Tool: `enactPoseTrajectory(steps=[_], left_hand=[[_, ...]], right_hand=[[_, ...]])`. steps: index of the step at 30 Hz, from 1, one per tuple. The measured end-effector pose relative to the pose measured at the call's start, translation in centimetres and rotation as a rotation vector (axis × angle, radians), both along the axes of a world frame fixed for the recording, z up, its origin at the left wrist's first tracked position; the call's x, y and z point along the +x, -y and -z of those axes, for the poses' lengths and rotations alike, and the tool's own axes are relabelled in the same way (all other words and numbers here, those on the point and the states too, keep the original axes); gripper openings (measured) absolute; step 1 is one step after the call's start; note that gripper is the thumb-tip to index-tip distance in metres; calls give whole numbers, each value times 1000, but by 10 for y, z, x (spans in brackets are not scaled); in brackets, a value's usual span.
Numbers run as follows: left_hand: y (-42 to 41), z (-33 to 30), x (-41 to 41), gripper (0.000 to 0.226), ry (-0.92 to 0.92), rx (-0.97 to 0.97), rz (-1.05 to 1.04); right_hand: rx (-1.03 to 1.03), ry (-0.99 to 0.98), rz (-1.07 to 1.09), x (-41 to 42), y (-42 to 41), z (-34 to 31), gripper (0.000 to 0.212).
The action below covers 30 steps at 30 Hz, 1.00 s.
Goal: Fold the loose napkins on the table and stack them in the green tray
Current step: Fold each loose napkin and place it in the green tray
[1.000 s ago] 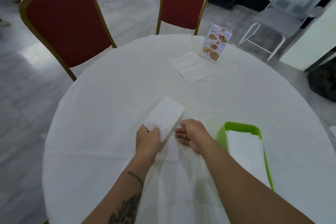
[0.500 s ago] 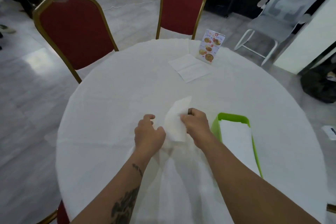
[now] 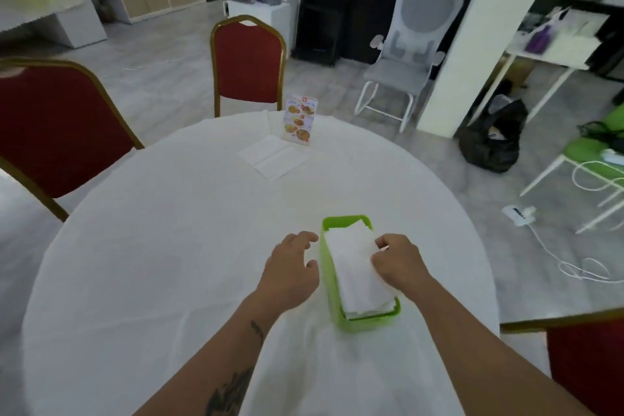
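Note:
The green tray (image 3: 327, 246) sits on the round white table (image 3: 169, 230) right in front of me. A stack of folded white napkins (image 3: 354, 273) fills it. My right hand (image 3: 396, 262) lies on the tray's right side with its fingers curled on the top folded napkin. My left hand (image 3: 292, 268) hovers just left of the tray, its fingers loosely curled and holding nothing. One loose unfolded napkin (image 3: 273, 157) lies flat at the far side of the table.
A menu card stand (image 3: 299, 121) stands just behind the loose napkin. Red chairs with gold frames stand at the far edge (image 3: 248, 66), the left (image 3: 50, 132) and the near right (image 3: 587, 368). A white office chair (image 3: 412, 54) stands beyond.
The folded napkin went from the table in front of me into the green tray with my right hand. My left hand let go of it. The view has lifted.

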<state>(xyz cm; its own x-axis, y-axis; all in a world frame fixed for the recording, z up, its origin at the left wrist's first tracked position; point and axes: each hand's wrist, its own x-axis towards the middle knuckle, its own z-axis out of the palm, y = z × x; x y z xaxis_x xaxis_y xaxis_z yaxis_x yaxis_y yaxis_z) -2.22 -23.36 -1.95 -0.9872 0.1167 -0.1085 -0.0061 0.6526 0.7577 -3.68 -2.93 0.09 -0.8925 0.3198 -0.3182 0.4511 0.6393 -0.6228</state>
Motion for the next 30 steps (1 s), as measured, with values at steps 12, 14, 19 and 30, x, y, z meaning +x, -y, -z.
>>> enactPoseTrajectory(steps=[12, 14, 19, 30], left_hand=[[-35, 11, 11, 50, -37, -117, 235], [-33, 13, 12, 50, -22, -136, 243], [-32, 19, 13, 52, -6, -221, 281], [-27, 29, 5, 56, -37, -292, 351]], right_hand=[[-135, -56, 135, 10, 1, 18, 23], [-118, -55, 132, 10, 3, 17, 23], [104, 25, 14, 7, 3, 11, 34], [465, -122, -475, 25, 3, 39, 42]])
